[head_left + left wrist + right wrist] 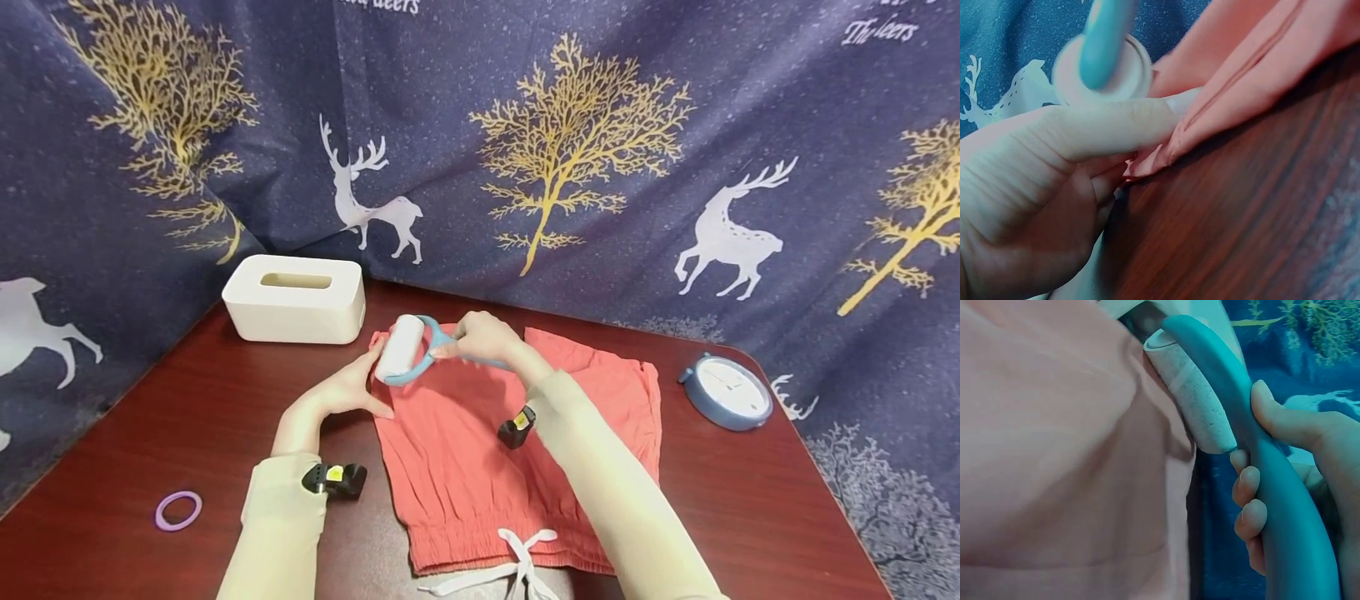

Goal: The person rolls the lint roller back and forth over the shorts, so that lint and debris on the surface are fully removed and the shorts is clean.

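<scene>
Red shorts [465, 467] with a white drawstring lie on the table, the waistband toward me. My left hand [341, 392] pinches the shorts' left edge; in the left wrist view the thumb [1122, 128] lies over the cloth, with fingers partly hidden beneath. A lint roller [402, 346] with a white roll and blue handle is in my right hand [486, 335], its fingers [1252, 519] wrapped round the handle [1297, 525]. The roll is over the shorts' far left corner, close to my left hand. In the right wrist view it appears to touch the cloth's edge.
A white tissue box [296, 312] stands at the back left. On the right is a blue alarm clock [727, 392], and a purple ring [178, 510] lies at the front left. A dark patterned curtain [450, 167] hangs behind the brown table [135, 450].
</scene>
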Demonstrator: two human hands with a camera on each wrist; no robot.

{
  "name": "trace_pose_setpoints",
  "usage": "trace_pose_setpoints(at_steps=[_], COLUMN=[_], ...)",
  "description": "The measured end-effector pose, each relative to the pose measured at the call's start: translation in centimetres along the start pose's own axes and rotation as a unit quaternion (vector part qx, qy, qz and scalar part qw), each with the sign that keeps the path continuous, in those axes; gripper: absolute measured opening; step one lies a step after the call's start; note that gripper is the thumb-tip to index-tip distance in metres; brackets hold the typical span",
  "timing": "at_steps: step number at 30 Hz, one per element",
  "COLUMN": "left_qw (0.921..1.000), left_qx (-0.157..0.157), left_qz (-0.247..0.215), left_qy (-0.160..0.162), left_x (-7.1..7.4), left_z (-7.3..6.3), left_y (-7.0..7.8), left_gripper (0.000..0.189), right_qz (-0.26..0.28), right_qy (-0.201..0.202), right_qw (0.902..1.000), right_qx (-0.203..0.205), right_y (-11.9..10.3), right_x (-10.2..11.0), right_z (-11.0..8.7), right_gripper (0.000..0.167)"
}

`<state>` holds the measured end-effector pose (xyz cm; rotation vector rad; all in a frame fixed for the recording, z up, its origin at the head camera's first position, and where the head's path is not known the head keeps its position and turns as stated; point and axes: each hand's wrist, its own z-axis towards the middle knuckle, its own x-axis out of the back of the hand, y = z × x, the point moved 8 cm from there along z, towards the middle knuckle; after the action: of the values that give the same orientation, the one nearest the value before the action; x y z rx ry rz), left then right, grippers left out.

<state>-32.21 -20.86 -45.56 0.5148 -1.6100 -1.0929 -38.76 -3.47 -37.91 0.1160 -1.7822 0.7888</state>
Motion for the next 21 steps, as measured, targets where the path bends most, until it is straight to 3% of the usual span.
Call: trace_pose_setpoints(at_steps=[9,21], left_qw=[0.9997,0.9980], left_qx=[-0.013,0.002], left_qz=[0.019,0.062], left_qy=[0.008,-0.011], left_x=[0.0,0.4], left_z=[0.0,-1.0], left_y=[0.4,0.6], left_gripper=[0.124,0.112], right_qz=[0.036,0.019], right_qy=[0.026,-0.018], right_qw=[0.9990,0.9973], right_qx=[0.006,0.069], right_y=[-0.2,-0.5], right_x=[2.3,-0.2], right_z=[-1.4,-3.4], right_gripper=[0.045,0.044])
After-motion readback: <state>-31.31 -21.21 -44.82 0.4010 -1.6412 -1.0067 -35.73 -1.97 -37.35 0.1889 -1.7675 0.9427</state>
